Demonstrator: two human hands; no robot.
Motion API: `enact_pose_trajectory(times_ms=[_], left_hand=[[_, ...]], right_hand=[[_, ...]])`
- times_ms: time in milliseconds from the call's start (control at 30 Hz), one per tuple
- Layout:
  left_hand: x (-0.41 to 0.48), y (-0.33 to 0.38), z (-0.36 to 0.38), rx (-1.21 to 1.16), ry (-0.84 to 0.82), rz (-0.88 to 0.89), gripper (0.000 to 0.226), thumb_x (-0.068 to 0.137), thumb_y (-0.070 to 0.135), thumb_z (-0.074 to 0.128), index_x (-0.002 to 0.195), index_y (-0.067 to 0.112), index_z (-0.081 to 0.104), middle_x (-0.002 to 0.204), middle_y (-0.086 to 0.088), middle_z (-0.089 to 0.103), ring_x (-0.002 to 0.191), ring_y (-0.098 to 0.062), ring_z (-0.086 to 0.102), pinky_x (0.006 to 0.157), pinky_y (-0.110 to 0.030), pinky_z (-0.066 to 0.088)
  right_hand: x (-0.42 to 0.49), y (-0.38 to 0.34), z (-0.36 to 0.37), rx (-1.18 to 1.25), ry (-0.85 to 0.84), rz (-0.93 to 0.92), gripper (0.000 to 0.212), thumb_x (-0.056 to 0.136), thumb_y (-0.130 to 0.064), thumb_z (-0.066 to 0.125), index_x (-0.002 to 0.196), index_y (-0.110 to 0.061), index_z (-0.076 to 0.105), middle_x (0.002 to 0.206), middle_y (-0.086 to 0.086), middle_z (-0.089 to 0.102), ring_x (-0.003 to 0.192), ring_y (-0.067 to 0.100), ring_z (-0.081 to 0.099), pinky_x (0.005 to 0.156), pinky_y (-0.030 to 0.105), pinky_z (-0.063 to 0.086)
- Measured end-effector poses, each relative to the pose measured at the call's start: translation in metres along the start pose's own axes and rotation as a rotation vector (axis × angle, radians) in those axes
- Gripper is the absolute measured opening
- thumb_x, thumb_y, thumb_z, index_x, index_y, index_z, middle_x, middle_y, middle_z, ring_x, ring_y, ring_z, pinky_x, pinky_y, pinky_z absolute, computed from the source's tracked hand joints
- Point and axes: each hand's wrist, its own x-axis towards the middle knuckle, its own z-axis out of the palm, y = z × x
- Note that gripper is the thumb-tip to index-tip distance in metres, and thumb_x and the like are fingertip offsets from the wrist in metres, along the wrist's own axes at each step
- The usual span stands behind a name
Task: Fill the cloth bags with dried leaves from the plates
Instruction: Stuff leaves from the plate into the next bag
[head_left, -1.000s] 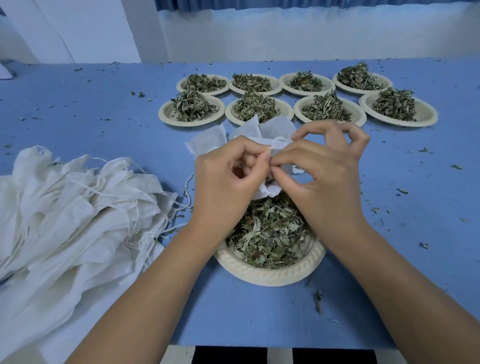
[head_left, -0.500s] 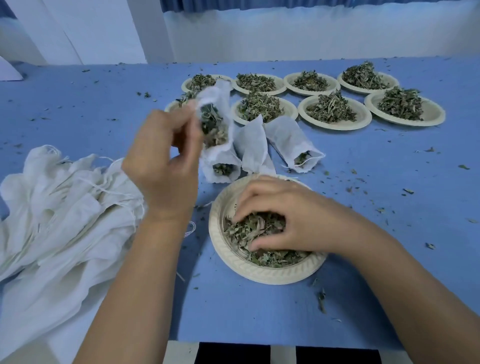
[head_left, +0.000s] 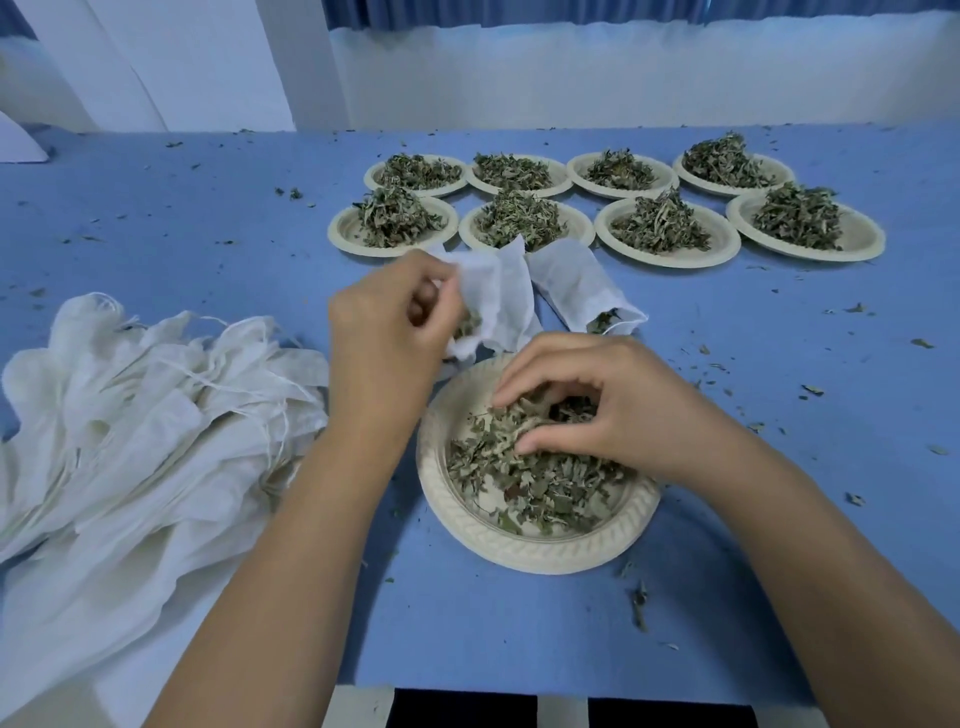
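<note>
A cream paper plate (head_left: 524, 548) of dried leaves (head_left: 524, 480) sits right in front of me on the blue table. My right hand (head_left: 613, 402) is down in the plate, fingers curled round a clump of leaves. My left hand (head_left: 389, 332) holds a small white cloth bag (head_left: 488, 291) by its mouth just beyond the plate's far left rim; some leaves show inside it. Two more partly filled bags lie behind, one beside it (head_left: 519, 306) and one to the right (head_left: 582, 291).
Several plates heaped with dried leaves stand in two rows at the back, from the left one (head_left: 392, 226) to the right one (head_left: 805, 226). A big pile of empty cloth bags (head_left: 130, 426) with strings covers the left. Leaf crumbs litter the table (head_left: 779, 597).
My left hand has lowered the bag from up near the back plates to just beyond the near plate. My right hand stayed in the plate, gathering leaves.
</note>
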Motion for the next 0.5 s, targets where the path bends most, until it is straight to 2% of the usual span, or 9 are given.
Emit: enact_pose_trajectory(times_ms=[67, 100, 167, 233, 300, 367, 433, 500], left_hand=[[0.003, -0.001, -0.007, 0.056, 0.22, 0.053, 0.01, 0.089, 0.004, 0.063, 0.082, 0.003, 0.07, 0.067, 0.005, 0.058, 0.062, -0.011, 0.053, 0.056, -0.016, 0.043], [0.004, -0.003, -0.01, 0.074, 0.265, 0.116, 0.01, 0.09, 0.003, 0.062, 0.083, 0.001, 0.069, 0.068, 0.004, 0.058, 0.061, -0.011, 0.052, 0.056, -0.018, 0.044], [0.005, -0.008, -0.012, 0.103, 0.216, 0.302, 0.011, 0.09, 0.001, 0.063, 0.081, -0.003, 0.069, 0.064, -0.004, 0.06, 0.059, -0.013, 0.049, 0.054, -0.026, 0.044], [0.003, -0.008, -0.01, 0.082, 0.028, 0.409, 0.011, 0.089, -0.002, 0.064, 0.079, -0.004, 0.069, 0.06, -0.01, 0.059, 0.056, -0.014, 0.046, 0.052, -0.031, 0.042], [0.0, -0.006, -0.005, 0.024, -0.212, 0.373, 0.007, 0.086, -0.001, 0.067, 0.08, -0.004, 0.069, 0.06, -0.009, 0.058, 0.056, -0.014, 0.046, 0.053, -0.029, 0.042], [-0.002, -0.004, 0.0, -0.028, -0.361, 0.259, 0.003, 0.084, -0.001, 0.069, 0.081, -0.002, 0.071, 0.06, -0.008, 0.059, 0.057, -0.015, 0.049, 0.055, -0.023, 0.043], [-0.004, -0.001, 0.004, -0.1, -0.366, 0.113, 0.003, 0.083, -0.002, 0.07, 0.082, 0.001, 0.072, 0.06, -0.007, 0.061, 0.059, -0.016, 0.053, 0.056, -0.016, 0.042], [-0.006, 0.003, 0.007, -0.205, -0.323, -0.048, 0.006, 0.084, 0.0, 0.07, 0.08, 0.005, 0.07, 0.061, -0.009, 0.061, 0.055, -0.013, 0.052, 0.057, -0.021, 0.044]], right_hand=[[0.0, 0.003, -0.001, -0.092, -0.105, 0.045, 0.031, 0.072, -0.017, 0.082, 0.102, -0.017, 0.073, 0.102, -0.007, 0.066, 0.096, 0.006, 0.061, 0.089, 0.021, 0.049], [0.0, 0.004, -0.001, -0.146, -0.139, 0.057, 0.03, 0.073, -0.019, 0.082, 0.102, -0.018, 0.073, 0.102, -0.009, 0.066, 0.096, 0.004, 0.061, 0.091, 0.022, 0.047], [0.001, 0.005, 0.001, -0.184, -0.15, 0.078, 0.026, 0.074, -0.017, 0.081, 0.099, -0.017, 0.074, 0.1, -0.007, 0.068, 0.095, 0.006, 0.061, 0.092, 0.026, 0.046], [0.002, 0.005, 0.003, -0.148, -0.1, 0.07, 0.021, 0.074, -0.01, 0.08, 0.095, -0.013, 0.076, 0.096, -0.003, 0.07, 0.089, 0.014, 0.065, 0.087, 0.031, 0.048], [0.001, 0.004, 0.003, -0.091, -0.017, 0.042, 0.018, 0.074, -0.006, 0.079, 0.092, -0.012, 0.077, 0.091, 0.0, 0.072, 0.084, 0.019, 0.067, 0.083, 0.035, 0.05], [0.0, 0.003, 0.0, -0.001, 0.101, 0.009, 0.019, 0.074, -0.004, 0.078, 0.091, -0.013, 0.077, 0.088, 0.0, 0.073, 0.081, 0.021, 0.068, 0.082, 0.038, 0.053], [-0.001, 0.002, -0.002, 0.107, 0.251, -0.058, 0.023, 0.074, 0.0, 0.077, 0.094, -0.013, 0.076, 0.086, 0.0, 0.074, 0.081, 0.017, 0.069, 0.08, 0.031, 0.056], [-0.001, 0.002, 0.001, 0.179, 0.411, -0.128, 0.027, 0.074, 0.004, 0.075, 0.098, -0.009, 0.073, 0.087, 0.001, 0.074, 0.08, 0.015, 0.07, 0.077, 0.026, 0.057]])
